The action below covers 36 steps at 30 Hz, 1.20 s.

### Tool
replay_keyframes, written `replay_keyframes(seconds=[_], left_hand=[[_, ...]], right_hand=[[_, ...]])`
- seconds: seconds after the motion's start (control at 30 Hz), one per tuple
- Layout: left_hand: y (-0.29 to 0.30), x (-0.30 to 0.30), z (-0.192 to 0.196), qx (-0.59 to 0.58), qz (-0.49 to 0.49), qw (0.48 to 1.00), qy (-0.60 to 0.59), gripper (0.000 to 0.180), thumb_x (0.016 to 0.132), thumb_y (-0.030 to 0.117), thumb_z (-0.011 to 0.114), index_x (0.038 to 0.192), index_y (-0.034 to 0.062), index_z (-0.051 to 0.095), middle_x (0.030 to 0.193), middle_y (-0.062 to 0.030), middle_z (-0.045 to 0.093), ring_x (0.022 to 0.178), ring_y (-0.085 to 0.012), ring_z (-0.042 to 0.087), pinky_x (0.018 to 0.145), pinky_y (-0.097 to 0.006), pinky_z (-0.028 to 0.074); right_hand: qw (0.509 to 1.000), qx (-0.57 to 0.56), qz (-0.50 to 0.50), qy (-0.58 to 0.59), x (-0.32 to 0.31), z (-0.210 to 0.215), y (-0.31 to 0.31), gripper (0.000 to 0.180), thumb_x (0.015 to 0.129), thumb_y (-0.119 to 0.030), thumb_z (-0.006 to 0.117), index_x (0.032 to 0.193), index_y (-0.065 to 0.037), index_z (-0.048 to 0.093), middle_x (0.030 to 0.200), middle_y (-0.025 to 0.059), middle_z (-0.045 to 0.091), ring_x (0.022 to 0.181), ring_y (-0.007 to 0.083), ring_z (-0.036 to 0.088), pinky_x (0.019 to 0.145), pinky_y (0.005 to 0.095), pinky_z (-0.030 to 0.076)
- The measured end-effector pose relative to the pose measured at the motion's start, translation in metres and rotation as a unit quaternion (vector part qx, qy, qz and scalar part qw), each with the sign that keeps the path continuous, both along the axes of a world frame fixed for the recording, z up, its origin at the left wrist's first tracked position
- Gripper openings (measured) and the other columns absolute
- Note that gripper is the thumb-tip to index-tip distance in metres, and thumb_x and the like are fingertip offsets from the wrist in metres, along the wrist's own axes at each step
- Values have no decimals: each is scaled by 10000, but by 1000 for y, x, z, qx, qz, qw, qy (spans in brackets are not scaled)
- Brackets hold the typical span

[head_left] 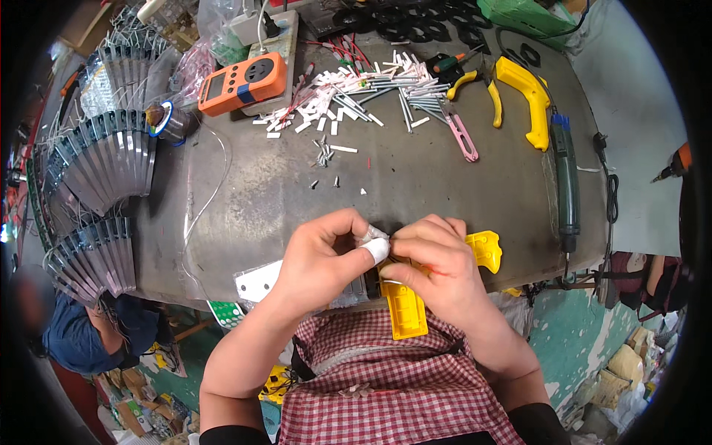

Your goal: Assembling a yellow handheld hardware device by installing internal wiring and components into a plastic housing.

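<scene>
My left hand (326,256) and my right hand (437,259) meet above the table's near edge, fingertips pinched together. White tape wraps the left thumb and a fingertip. The small part between the fingertips is mostly hidden, so I cannot make it out. Below the hands lies a yellow plastic housing half (406,315), shaped like a pistol-grip handle. One end juts past the table edge over my checked apron (371,393); the other end shows right of my right hand. Left of my left wrist is a white plate with dark holes (259,282).
Loose screws (324,154) lie mid-table before a heap of white sleeves and metal rods (348,89). An orange meter (243,83), pink knife (461,137), yellow-handled pliers (495,102), another yellow housing (530,100) and electric screwdriver (565,185) surround it. Fanned blade-like parts (100,163) stand left; another person (96,334) sits there.
</scene>
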<state>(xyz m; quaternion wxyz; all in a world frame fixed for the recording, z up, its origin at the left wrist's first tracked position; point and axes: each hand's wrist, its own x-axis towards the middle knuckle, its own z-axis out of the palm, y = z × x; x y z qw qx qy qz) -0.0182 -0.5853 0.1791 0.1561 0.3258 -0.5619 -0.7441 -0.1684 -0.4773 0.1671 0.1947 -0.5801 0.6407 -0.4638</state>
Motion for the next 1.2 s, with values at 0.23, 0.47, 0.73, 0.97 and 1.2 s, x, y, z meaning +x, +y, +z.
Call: replay_keyframes(seconds=[0.23, 0.47, 0.73, 0.97, 1.2], left_hand=[[-4, 14, 0, -276, 135, 952, -6, 147, 807, -14, 608, 951, 14, 608, 922, -56, 630, 770, -109, 581, 690, -247, 467], [-31, 16, 11, -746, -102, 657, 39, 314, 616, 129, 624, 923, 64, 640, 902, -56, 621, 759, -219, 610, 622, -312, 505], [-30, 17, 17, -770, -106, 629, 29, 269, 551, 97, 624, 816, 62, 648, 838, -49, 637, 709, -205, 618, 548, -298, 497], [-25, 17, 13, -760, -82, 644, 27, 285, 497, 127, 671, 770, 87, 604, 830, -23, 610, 727, -204, 600, 579, -316, 433], [-10, 10, 38, -679, -112, 718, -106, 172, 606, 90, 664, 748, 75, 568, 811, -19, 575, 744, -208, 561, 691, -320, 415]], right_hand=[[998, 49, 35, -36, -1, 6, -8, 104, 768, -132, 680, 721, -69, 611, 722, 5, 588, 746, 189, 564, 780, 351, 342], [980, 103, 138, -98, -13, 9, -15, 119, 791, -157, 653, 732, -59, 622, 710, 13, 589, 776, 196, 588, 781, 325, 367], [979, 105, 144, -94, -14, 12, -17, 116, 795, -153, 647, 734, -58, 624, 694, 15, 577, 757, 195, 580, 773, 327, 367], [983, 105, 135, -69, -10, 12, -18, 112, 801, -171, 656, 767, -68, 629, 715, 15, 581, 783, 195, 574, 796, 343, 361], [984, -34, 87, 149, -2, 11, -17, 125, 724, -130, 662, 830, -102, 601, 849, 3, 563, 863, 183, 551, 814, 392, 327]])
